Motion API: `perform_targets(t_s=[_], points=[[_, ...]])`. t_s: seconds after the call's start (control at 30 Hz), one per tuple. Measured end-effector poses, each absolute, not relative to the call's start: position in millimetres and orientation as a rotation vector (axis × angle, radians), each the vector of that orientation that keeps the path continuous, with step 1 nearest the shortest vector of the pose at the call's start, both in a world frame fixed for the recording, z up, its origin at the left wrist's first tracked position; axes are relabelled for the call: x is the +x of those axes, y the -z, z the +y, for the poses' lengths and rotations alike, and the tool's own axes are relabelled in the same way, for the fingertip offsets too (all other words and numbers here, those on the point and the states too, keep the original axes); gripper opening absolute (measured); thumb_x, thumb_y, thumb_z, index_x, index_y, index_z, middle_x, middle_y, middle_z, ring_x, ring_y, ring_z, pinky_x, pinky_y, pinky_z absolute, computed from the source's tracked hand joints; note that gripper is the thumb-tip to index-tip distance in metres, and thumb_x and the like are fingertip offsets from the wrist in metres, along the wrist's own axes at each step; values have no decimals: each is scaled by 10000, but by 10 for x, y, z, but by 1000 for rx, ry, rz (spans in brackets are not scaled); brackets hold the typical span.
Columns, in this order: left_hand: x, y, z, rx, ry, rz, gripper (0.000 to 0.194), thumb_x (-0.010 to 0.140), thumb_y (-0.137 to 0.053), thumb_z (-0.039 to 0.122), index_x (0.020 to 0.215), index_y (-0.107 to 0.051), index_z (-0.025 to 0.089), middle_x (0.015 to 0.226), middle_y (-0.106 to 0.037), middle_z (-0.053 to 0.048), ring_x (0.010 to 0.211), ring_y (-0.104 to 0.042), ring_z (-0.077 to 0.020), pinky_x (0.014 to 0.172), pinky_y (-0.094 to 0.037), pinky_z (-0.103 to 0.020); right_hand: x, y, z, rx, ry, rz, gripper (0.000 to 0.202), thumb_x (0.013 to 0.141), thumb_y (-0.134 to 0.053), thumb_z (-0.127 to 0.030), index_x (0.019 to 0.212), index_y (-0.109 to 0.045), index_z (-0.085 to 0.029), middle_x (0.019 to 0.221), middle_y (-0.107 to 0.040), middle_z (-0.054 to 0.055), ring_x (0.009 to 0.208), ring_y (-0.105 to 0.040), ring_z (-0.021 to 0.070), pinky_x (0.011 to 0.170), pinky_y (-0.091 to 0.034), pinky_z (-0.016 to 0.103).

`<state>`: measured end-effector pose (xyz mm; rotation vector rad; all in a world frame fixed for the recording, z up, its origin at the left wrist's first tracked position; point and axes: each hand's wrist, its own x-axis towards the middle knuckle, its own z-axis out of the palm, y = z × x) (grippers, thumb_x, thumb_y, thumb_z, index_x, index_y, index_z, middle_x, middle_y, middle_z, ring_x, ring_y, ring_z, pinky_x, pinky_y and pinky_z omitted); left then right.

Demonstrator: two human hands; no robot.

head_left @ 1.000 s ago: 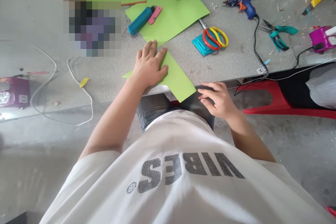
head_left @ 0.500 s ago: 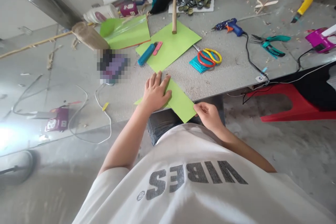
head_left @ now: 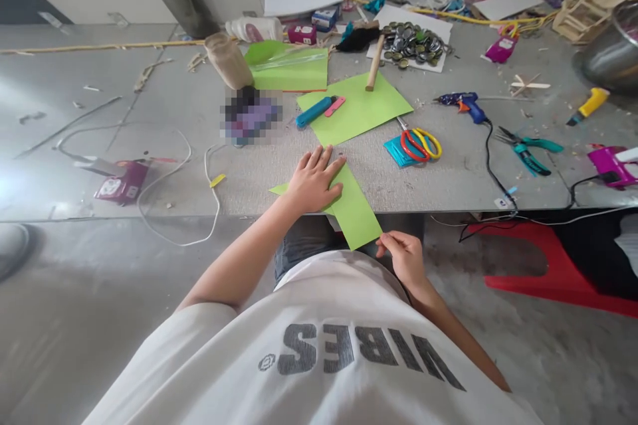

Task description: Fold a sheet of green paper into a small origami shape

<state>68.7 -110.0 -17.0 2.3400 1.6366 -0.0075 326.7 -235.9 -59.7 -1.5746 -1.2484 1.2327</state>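
Observation:
A folded piece of green paper (head_left: 355,212) lies at the table's front edge, one part hanging out over it toward my body. My left hand (head_left: 315,180) rests flat on the paper with its fingers spread, covering part of it. At the paper's near right corner, my right hand (head_left: 403,251) pinches the edge between thumb and fingers. Beyond my left hand lies a larger green sheet (head_left: 369,113), with a blue utility knife (head_left: 314,111) and a pink piece (head_left: 335,106) at its left side. Red and yellow scissors (head_left: 419,145) lie on a teal packet (head_left: 399,154).
A glue gun (head_left: 461,101), pliers (head_left: 531,147) and a yellow-handled cutter (head_left: 588,106) lie to the right. Bottle caps (head_left: 411,43) are heaped at the back beside a wooden stick (head_left: 375,63). A white cable (head_left: 187,139) loops over the front edge at left. Below is a red stool (head_left: 543,259).
My view has tilted up, showing more of the table's back. My left hand stays flat on the paper, and my right hand keeps its pinch on the corner.

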Motion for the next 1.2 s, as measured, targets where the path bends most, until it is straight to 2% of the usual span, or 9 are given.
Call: perform_targets(t_s=[0.2,0.33,0.5,0.63,0.7,0.8,0.9,1.03,1.2], points=[[725,142,-1151,2272,4,1659,841,1166,-485,452,1941,-374,145,2060,-217,-165,1949,-180,-418,1597,-166,-660,3246,528,-2218,-1554,-1264,-1257,712,896,-641,-968,700,-683,-285,610,-694,67,573,-645,247,583,-504,379],[628,162,-1259,2075,-176,1552,875,1101,-608,478,1886,-456,123,2044,-295,-177,1950,-193,-405,1611,-117,-645,3240,374,-2113,-1538,-1325,-1346,570,836,-826,-814,763,-756,-254,694,-761,78,605,-658,239,567,-506,354],[369,123,-1239,1497,-689,1332,948,994,-792,508,1834,-481,197,1796,-672,-235,1581,-739,-359,1335,-624,-547,3469,64,-1887,-1550,-1202,-1529,336,821,-877,-574,822,-815,-244,690,-722,27,635,-591,204,580,-462,323],[359,-77,-987,1333,-789,1280,512,856,-923,450,1267,-822,162,1104,-876,-121,965,-836,-278,824,-693,-380,3677,-242,-1400,-1487,-979,-1833,290,919,-759,-520,885,-807,-236,783,-786,56,725,-692,240,656,-534,335],[444,-211,-822,1387,-886,1298,254,849,-890,395,941,-780,185,872,-781,-48,827,-751,-219,700,-592,-306,3699,-403,-1065,-1523,-839,-1952,310,926,-748,-499,1023,-851,-223,942,-873,99,744,-721,260,686,-546,367],[620,-373,-594,1458,-1033,1240,214,825,-840,321,772,-665,210,759,-656,1,748,-625,-160,629,-457,-261,3574,-635,-552,-1437,-583,-2150,329,918,-772,-417,1158,-890,-226,1142,-909,139,953,-790,310,870,-586,422],[739,-431,-451,1444,-1032,1002,238,785,-869,341,780,-680,199,755,-630,13,722,-573,-131,617,-423,-248,3342,-785,-145,-1236,-741,-2165,266,1011,-749,-463,1045,-871,-230,1014,-865,106,892,-740,263,819,-572,380],[696,-331,-400,1144,-987,683,485,745,-1070,475,979,-766,178,902,-759,-19,741,-711,-145,673,-597,-264,3136,-721,98,-1007,-1196,-2123,488,984,-902,-678,877,-784,-216,766,-673,5,691,-533,157,647,-436,300],[622,-119,-459,948,-976,352,639,944,-1002,662,1332,-736,230,1083,-762,-15,591,-728,-119,482,-601,-238,3089,-402,8,-870,-1554,-1772,596,910,-1014,-749,821,-724,-236,690,-579,-40,608,-456,127,580,-396,283]])
